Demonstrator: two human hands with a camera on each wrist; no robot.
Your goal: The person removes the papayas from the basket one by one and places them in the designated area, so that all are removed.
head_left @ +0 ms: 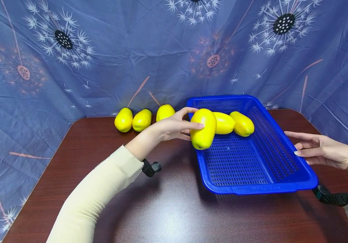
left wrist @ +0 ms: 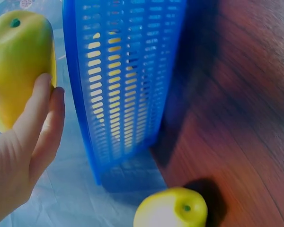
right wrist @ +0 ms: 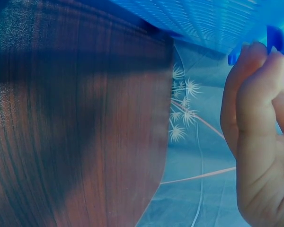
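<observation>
In the head view my left hand (head_left: 177,125) grips a yellow mango (head_left: 203,130) above the left rim of a blue plastic basket (head_left: 237,189). The left wrist view shows the fingers against the side of this mango (left wrist: 21,66), near its green stem end. Inside the basket, towards the back, lie a second mango (head_left: 225,123) and a third mango (head_left: 242,124). At the basket's right rim, my right hand (head_left: 328,150) pinches the edge between thumb and fingers. The right wrist view has these bent fingers (right wrist: 258,104) at the rim.
Left of the basket, along the table's back edge, stand three more mangoes: one (head_left: 123,120), another (head_left: 142,120) and one (head_left: 165,112) partly behind my left hand. A blue dandelion-print cloth (head_left: 116,50) hangs behind the brown table (head_left: 168,202).
</observation>
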